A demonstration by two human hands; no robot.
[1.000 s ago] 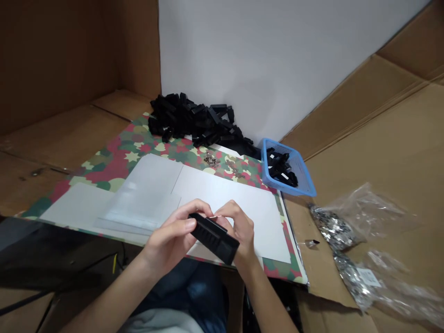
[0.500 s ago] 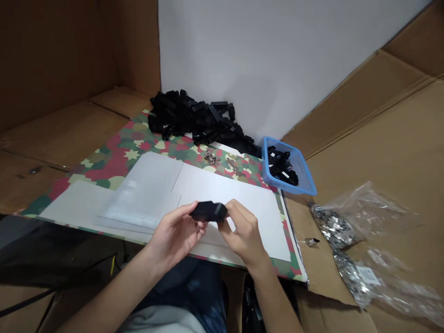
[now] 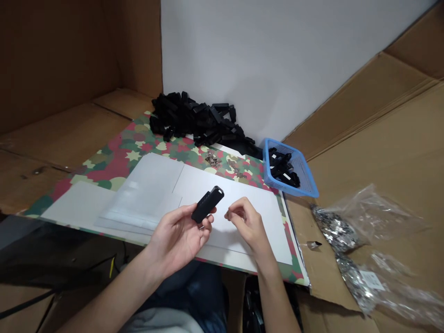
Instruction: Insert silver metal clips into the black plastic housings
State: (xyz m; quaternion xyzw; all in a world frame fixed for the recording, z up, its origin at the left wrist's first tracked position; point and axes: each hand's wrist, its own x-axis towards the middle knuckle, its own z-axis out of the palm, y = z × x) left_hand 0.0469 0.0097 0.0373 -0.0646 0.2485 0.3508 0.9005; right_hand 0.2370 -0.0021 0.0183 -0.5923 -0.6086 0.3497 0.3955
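Note:
A black oblong plastic housing (image 3: 207,204) with a small slot at its upper end is gripped between the thumb and fingers of my left hand (image 3: 182,236). It tilts up to the right above the white sheet (image 3: 243,201). Just to its right, apart from it, is my right hand (image 3: 247,222), with thumb and fingertips pinched together. Whatever that pinch holds, if anything, is too small to make out. Beyond the sheet lie a little heap of small metal pieces (image 3: 212,160) and a flatter scatter of them (image 3: 236,169).
A large pile of black plastic parts (image 3: 194,118) lies against the pale wall. At the back right stands a blue basket (image 3: 307,178) with several black parts in it. Clear bags of metal pieces (image 3: 336,229) lie on cardboard to the right. Camouflage-patterned covering (image 3: 104,171) spreads under the sheets.
My right hand has come off the black housing and moved slightly right. The housing, still in my left hand, has been turned so its slotted end points up and right.

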